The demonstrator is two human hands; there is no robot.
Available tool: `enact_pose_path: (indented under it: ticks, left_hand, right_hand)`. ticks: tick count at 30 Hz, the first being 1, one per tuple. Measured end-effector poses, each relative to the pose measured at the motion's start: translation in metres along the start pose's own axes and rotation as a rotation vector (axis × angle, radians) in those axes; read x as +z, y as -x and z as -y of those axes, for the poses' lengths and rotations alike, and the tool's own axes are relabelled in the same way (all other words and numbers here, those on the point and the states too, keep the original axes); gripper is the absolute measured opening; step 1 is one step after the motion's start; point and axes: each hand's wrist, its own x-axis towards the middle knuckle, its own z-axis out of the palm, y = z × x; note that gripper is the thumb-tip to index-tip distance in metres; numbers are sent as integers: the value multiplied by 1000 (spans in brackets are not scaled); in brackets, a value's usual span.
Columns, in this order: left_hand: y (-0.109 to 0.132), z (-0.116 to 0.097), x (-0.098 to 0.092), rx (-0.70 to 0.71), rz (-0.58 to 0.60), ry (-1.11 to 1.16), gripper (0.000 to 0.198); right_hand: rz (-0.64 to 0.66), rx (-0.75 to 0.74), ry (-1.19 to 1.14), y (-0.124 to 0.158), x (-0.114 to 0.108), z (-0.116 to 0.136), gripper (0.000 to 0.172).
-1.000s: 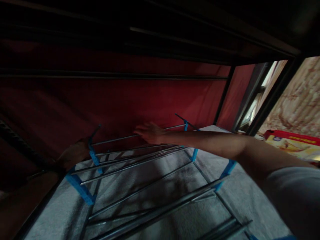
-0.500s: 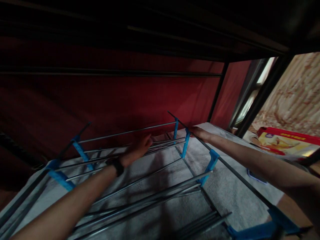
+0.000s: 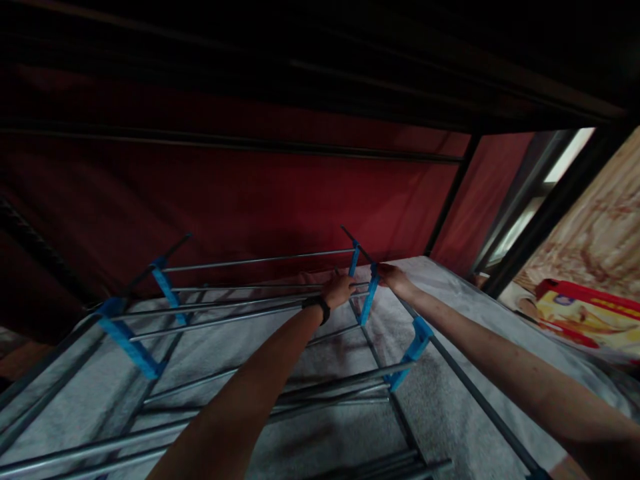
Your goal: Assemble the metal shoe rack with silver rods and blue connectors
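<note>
Rack (image 3: 260, 260): thin metal rods running crosswise between blue brackets (image 3: 413, 353), sitting on a pale cloth (image 3: 445, 287) right in front of the person, and yeah, it takes up most of the lower view
Side rod (image 3: 480, 400): long dark one down the right side, with brackets joined along it
Left hand (image 3: 339, 291): reaching across the rack, fingers down at the right ends of a couple of crosswise rods, near a bracket; can't tell if it's actually pinching one, too small and dim
Dark wristband (image 3: 320, 309): on the left wrist, forearm crossing above the nearer rods
Right hand (image 3: 393, 277): up against the top of that same bracket, right where the side rod meets it, fingertips partly hidden, so honestly can't tell how tight the grip is
Bottom edge: a bunch of dark rods (image 3: 434, 468) lying side by side, cut off by the view
Behind the rack: red fabric-looking backing (image 3: 280, 200), dark metal bar (image 3: 230, 141) running across it
Off to the right: dark post (image 3: 453, 200), then a red and yellow box (image 3: 590, 310) by a brown patterned curtain (image 3: 600, 247)
</note>
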Motion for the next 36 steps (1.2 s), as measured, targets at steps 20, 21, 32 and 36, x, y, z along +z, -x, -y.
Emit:
enact_pose_path:
  ticks: [20,21,32,36]
  left_hand:
    - [14,-16,-21,112,-73,-47,46]
    - [14,-16,-21,116,-69,-55,47]
    - [16,-17,-17,100,-79,-66,43]
    - [18,-14,-19,105,-72,-89,46]
  right_hand:
    - [34,-118,181,13,1,22,21]
    - [35,-116,180,14,1,21,20]
    - [11,-29,78,12,5,19,25]
    - [9,-5,73,13,8,22,27]
